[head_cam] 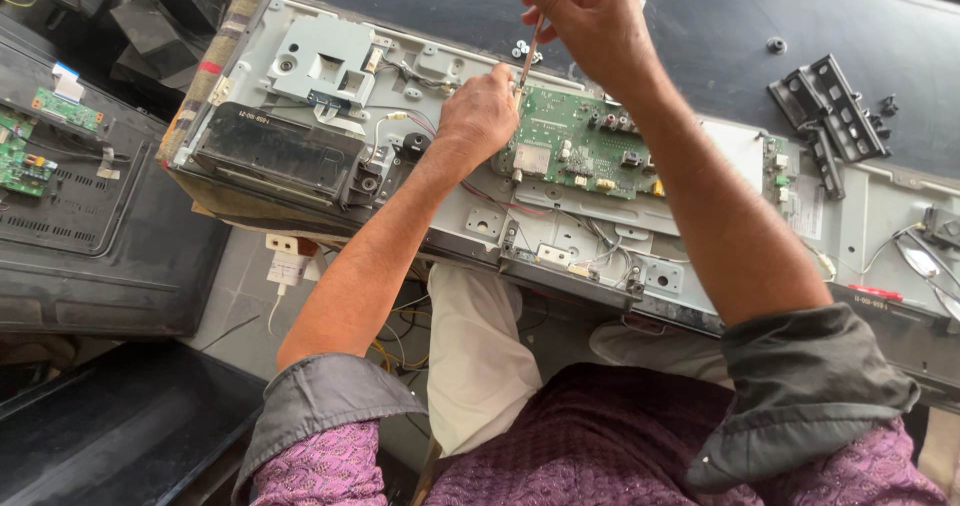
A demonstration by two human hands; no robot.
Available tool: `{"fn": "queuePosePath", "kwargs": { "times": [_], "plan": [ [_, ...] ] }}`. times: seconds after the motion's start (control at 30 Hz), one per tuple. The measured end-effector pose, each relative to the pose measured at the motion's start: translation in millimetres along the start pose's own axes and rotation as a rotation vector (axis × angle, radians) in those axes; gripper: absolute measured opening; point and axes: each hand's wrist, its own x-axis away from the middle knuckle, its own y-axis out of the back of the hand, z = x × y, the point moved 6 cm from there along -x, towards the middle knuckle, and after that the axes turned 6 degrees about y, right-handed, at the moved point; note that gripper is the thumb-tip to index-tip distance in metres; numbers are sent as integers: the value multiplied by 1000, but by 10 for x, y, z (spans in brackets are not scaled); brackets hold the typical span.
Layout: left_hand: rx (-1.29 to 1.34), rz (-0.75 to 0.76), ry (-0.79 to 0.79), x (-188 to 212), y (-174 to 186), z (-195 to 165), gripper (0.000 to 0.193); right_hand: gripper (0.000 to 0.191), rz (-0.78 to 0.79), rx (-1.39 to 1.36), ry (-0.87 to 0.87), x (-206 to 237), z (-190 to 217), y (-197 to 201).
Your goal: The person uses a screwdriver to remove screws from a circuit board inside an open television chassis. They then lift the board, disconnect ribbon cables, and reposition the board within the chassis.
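Note:
My right hand (pixel 590 16) grips a screwdriver (pixel 533 41) with an orange handle, its shaft slanting down to the top left corner of a green circuit board (pixel 590 146). My left hand (pixel 478 116) rests beside that corner, fingers curled around the screwdriver tip. The board is mounted on the grey metal chassis (pixel 480 221) of an opened flat television lying face down.
A black speaker module (pixel 275 151) and a grey metal bracket (pixel 325 61) sit on the chassis at left. Loose screws (pixel 522 50) and black plastic brackets (pixel 828 106) lie on the dark panel beyond. Another opened set with green boards (pixel 30 146) is at far left. A white plug (pixel 287 266) lies below.

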Motion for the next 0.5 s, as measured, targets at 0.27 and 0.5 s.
{"fn": "queuePosePath", "kwargs": {
  "times": [0.27, 0.5],
  "plan": [
    [21, 40, 24, 12, -29, 15, 29, 18, -17, 69, 56, -38, 108, 27],
    [153, -18, -1, -101, -104, 97, 26, 12, -34, 30, 62, 34, 1, -73]
  ]
}}
